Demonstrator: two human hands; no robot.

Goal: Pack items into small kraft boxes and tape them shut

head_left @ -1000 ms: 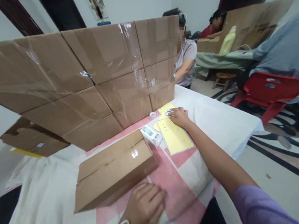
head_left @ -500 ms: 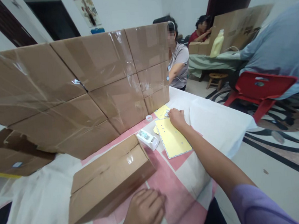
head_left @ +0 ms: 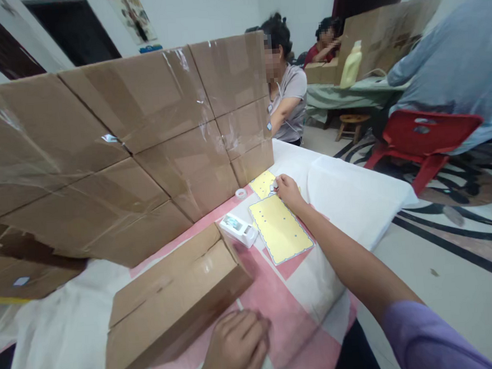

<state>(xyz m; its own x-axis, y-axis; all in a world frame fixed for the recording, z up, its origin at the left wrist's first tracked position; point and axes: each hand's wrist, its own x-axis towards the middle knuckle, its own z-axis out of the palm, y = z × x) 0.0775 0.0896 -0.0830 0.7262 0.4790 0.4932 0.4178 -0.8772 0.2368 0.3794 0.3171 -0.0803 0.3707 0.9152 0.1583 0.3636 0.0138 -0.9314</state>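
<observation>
My right hand (head_left: 289,194) is stretched out over yellow card sheets with scalloped blue-edged borders and small dots. Its fingers are pinched at a small white piece (head_left: 274,187), too small to name. Just below the hand lies the larger yellow sheet (head_left: 281,230); a second yellow sheet (head_left: 262,184) is behind it, against the box wall. My left hand (head_left: 238,345) rests on the pink and white tablecloth with fingers curled closed, and nothing shows in it. Beside it stands a closed cardboard box (head_left: 174,302). A white tape dispenser (head_left: 238,230) sits between box and sheets.
A taped wall of cardboard boxes (head_left: 161,123) runs along the table's far side. A roll of clear tape (head_left: 240,194) lies at its foot. Another person (head_left: 288,100) sits behind the wall. At right are a red chair (head_left: 431,132), a wooden stool (head_left: 352,126) and a yellow bottle (head_left: 351,64).
The whole view has shifted slightly. My right hand stays at the small white piece by the yellow sheets, turned a little. My left hand has hardly moved.
</observation>
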